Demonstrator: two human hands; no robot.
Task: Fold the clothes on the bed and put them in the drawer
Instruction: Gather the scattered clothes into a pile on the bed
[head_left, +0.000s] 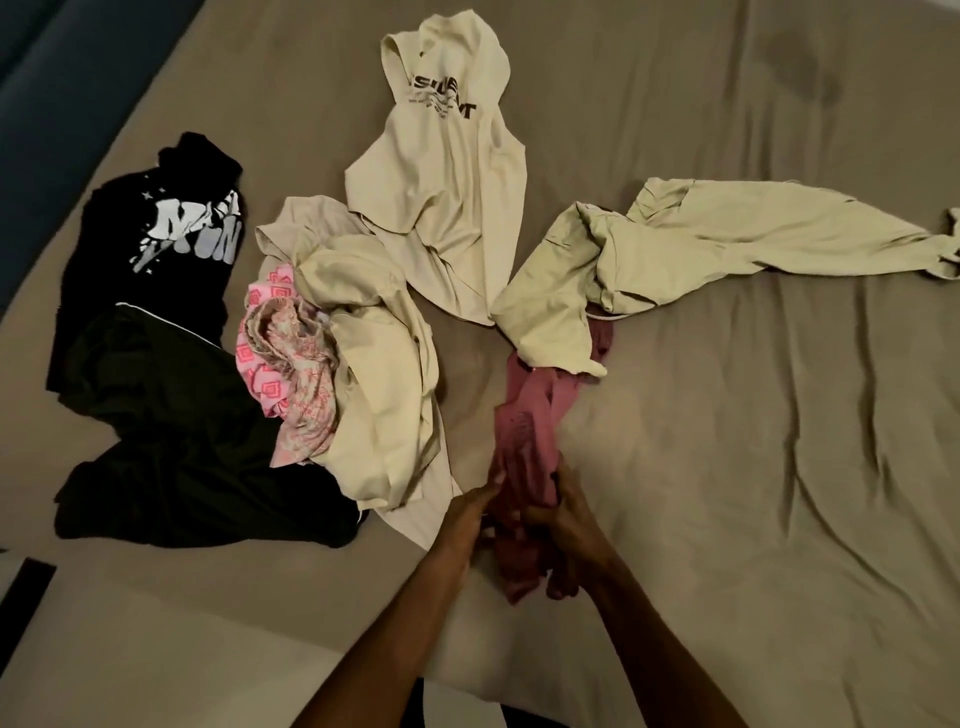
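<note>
Hands, left (470, 512) and right (563, 525), each grip pink garment (524, 421); shirt lettering unreadable.

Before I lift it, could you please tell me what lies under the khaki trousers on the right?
A dusty-pink garment runs out from under the khaki trousers toward both hands. How far it extends beneath them, and whether anything else lies there, is covered.

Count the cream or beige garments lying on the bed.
3: a printed sleeveless top at top centre, a crumpled cream piece left of centre over the pink patterned cloth, and beige trousers on the right. More may be buried.
</note>
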